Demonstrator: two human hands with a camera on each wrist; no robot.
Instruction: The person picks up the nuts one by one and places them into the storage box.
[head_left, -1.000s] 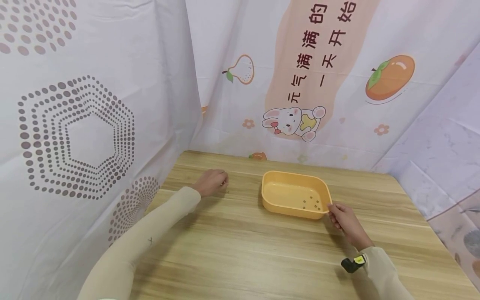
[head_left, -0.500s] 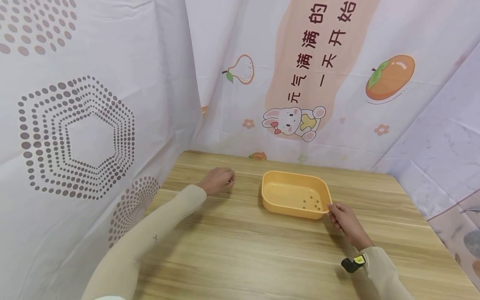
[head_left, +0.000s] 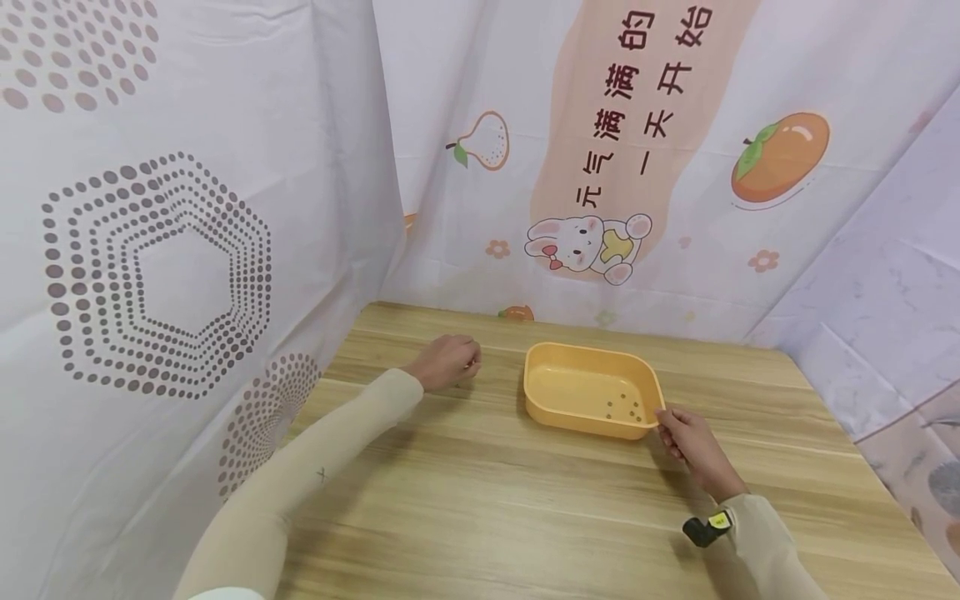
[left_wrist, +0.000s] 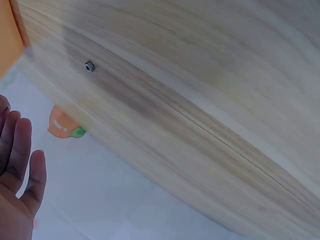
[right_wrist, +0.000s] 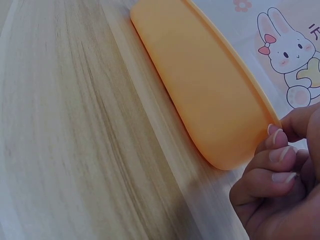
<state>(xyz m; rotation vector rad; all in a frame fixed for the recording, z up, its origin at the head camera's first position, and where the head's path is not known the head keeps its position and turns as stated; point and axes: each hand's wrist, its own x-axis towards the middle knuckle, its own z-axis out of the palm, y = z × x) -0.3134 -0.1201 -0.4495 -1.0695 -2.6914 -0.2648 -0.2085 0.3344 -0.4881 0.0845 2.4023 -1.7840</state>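
My left hand [head_left: 447, 363] is over the table left of a shallow orange-yellow plastic tray [head_left: 562, 417], its fingers partly bent. In the left wrist view its fingers enter at the left edge; thumb and index fingertips are out of sight, so I cannot tell whether they hold anything. A small metal nut [left_wrist: 89, 66] lies on the wood near that hand. At the tray's near right corner my right hand [head_left: 693, 446] pinches the rim between thumb and index finger, the other fingers curled below. Inside the tray several small nuts [head_left: 635, 404] lie scattered toward the right end.
The wood-grain table [head_left: 480, 517] runs back to a white printed curtain [head_left: 450, 225]. Another curtain [head_left: 300, 167] hangs along the left side. A black device [head_left: 705, 530] with a yellow label is worn at the right wrist.
My left hand has moved a short way to the right, closer to the tray. The right hand and the tray have stayed in place.
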